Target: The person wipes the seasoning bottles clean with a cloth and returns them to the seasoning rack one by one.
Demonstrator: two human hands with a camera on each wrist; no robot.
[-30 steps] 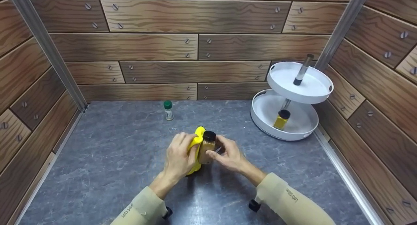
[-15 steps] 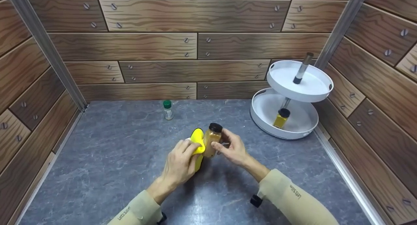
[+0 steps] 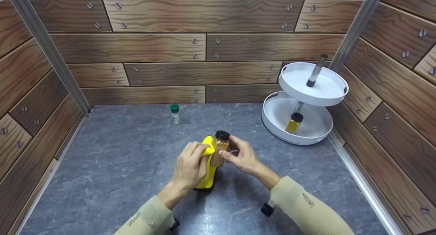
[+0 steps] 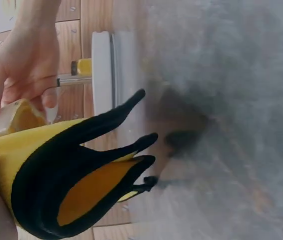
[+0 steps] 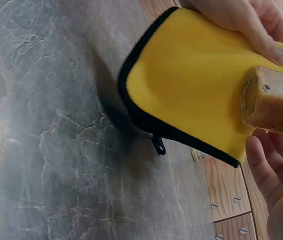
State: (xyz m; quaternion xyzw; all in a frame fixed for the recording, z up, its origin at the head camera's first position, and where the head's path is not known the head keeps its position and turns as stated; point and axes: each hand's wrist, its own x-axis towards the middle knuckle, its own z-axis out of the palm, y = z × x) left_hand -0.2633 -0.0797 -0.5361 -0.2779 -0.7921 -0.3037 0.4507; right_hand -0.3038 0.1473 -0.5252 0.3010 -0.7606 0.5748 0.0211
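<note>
Wood-plank panels (image 3: pixel 153 47) back a grey marbled tabletop (image 3: pixel 112 167). At the right rear stands a two-tier white stand (image 3: pixel 328 83), a black-capped yellow jar (image 3: pixel 292 126) in its lower tray; a green-capped bottle (image 3: pixel 175 118) stands upright at the back of the table.

Left hand (image 3: pixel 190 165): gripping a yellow cloth with black edging (image 5: pixel 181 75), bunched at the top, the rest hanging down. Right hand (image 3: pixel 243 156): holding a black-capped spice jar (image 3: pixel 220 152) of brownish contents between thumb and fingers, lid up, slightly tilted, raised off the table. Cloth and jar meet at the jar's left side in the head view; exact contact pressure cannot be told.

Change against half a second ago: jar sits slightly lower and straighter; more of the cloth shows hanging beneath the left hand. Stand and bottle unchanged.

Judgement: the shift looks like a small wiping adjustment, both grips kept; the jar's wiping seems in progress, the jar not yet set down.
</note>
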